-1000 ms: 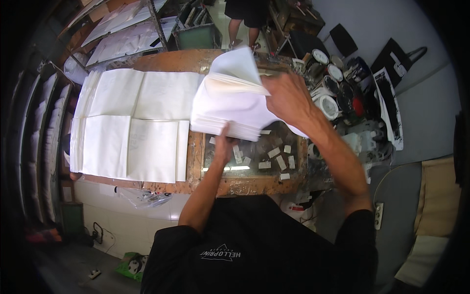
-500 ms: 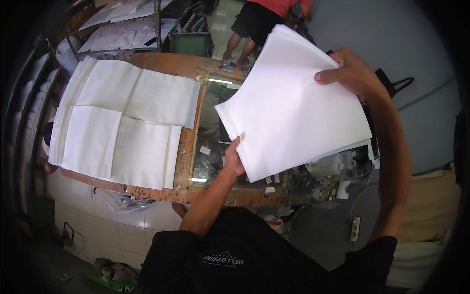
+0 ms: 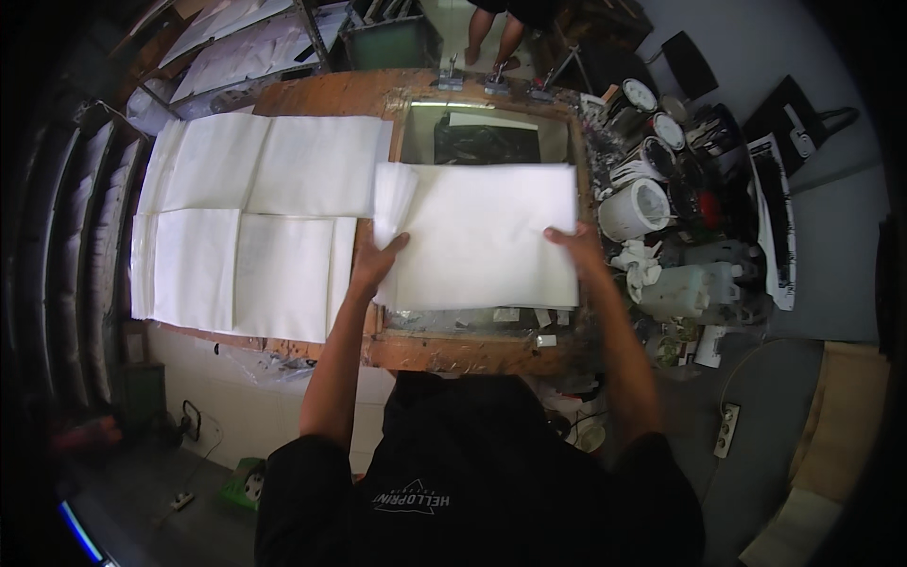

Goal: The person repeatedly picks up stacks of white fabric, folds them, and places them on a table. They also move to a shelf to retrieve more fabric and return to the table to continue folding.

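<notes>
A stack of white sheets [image 3: 482, 236] lies level over the glass panel in the wooden table. My left hand [image 3: 381, 263] grips the stack's left edge, thumb on top. On the opposite edge, my right hand [image 3: 574, 244] holds it the same way, with the fingers hidden beneath. At the stack's upper left corner the sheets fan upward. Left of it, several overlapping piles of white sheets [image 3: 283, 274] cover that side of the wooden table [image 3: 321, 93]. Part of the glass panel [image 3: 453, 326] shows below the stack, with small paper scraps on it.
Paint tubs, including a white bucket [image 3: 635, 210], and a translucent jug [image 3: 675, 288] crowd the table's right end. Metal clamps [image 3: 496, 83] sit along the far edge. Shelving [image 3: 85, 236] stands at left, and a green crate [image 3: 389, 42] behind. Another person's legs [image 3: 493, 38] show beyond the table.
The stack has come down from a raised, tilted position at the right to lie level over the glass. My right hand has moved down and left, my left hand slightly left.
</notes>
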A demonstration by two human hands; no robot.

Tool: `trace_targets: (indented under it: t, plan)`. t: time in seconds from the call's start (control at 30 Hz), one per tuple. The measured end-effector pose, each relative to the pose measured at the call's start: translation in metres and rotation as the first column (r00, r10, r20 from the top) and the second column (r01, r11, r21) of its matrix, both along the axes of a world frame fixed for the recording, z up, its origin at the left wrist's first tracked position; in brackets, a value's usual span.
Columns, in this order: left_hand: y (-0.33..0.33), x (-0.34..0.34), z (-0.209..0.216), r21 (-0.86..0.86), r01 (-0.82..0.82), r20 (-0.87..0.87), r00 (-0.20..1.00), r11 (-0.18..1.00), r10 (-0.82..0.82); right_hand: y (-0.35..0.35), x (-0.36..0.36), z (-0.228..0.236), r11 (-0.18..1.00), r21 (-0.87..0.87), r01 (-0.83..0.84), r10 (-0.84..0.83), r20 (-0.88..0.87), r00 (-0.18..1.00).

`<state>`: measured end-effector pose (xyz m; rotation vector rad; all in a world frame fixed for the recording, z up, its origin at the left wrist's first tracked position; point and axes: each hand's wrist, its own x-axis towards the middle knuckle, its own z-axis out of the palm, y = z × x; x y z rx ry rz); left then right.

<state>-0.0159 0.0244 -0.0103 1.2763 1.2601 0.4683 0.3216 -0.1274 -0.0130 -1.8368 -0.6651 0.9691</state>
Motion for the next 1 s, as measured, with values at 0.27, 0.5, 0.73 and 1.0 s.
trace_targets:
  t: [0.27,0.5,0.73,1.0]
  plan:
    - [-0.012,0.012,-0.031,0.293,0.021,-0.444,0.889,0.956,0.116,0.016,-0.077,-0.052,0.956,-0.202,0.212,-0.023,0.671,0.741]
    - [-0.045,0.029,0.020,0.680,-0.244,0.044,0.955,0.692,0.293,-0.015,-0.085,0.018,0.838,0.494,0.231,-0.415,0.302,0.859]
    - [-0.050,0.026,-0.036,0.616,-0.126,0.028,0.990,0.778,0.139,-0.003,-0.092,0.006,0.684,0.646,0.339,-0.430,-0.019,0.903]
    - [-0.012,0.052,-0.031,0.535,-0.282,0.202,0.958,0.796,0.203,0.012,-0.068,0.017,0.846,0.485,0.220,-0.425,0.368,0.827]
